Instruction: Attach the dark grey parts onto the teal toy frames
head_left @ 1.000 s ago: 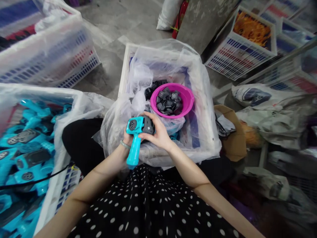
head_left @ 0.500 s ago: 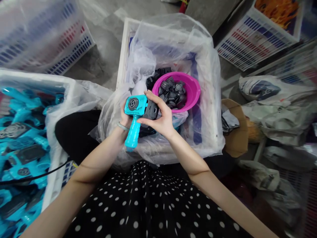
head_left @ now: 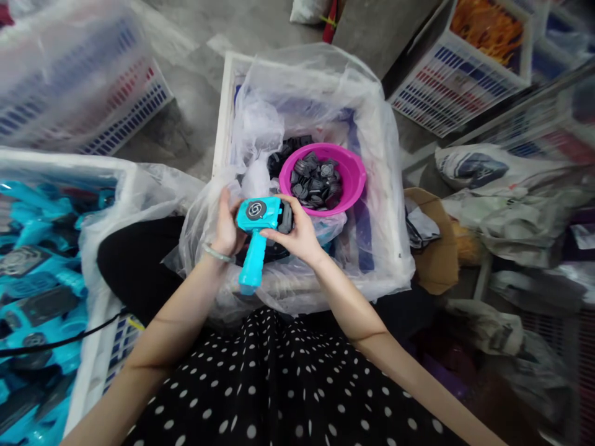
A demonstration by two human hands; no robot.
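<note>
A turquoise toy hammer [head_left: 253, 254] is held above the near side of a plastic-lined crate, its handle pointing down toward me. A black round emblem marks its head, and a dark grey block [head_left: 286, 218] sits at the head's right end. My right hand [head_left: 300, 232] is closed on that end, thumb in front and fingers over the top. Beside the head's left end is my left hand [head_left: 225, 229], fingers stretched and loosened; whether it still touches the toy is partly hidden. Just beyond, a pink bowl [head_left: 357, 176] holds many small dark grey pieces.
The white crate [head_left: 393, 248] under my hands is lined with clear plastic and holds more black parts. At left, another white crate [head_left: 88, 365] is heaped with turquoise toys. A basket [head_left: 430, 93] with orange pieces stands at the back right; sacks [head_left: 506, 173] lie at right.
My left hand has loosened from the hammer's head and its fingers have straightened. The right hand keeps its hold on the hammer. The view has shifted slightly.
</note>
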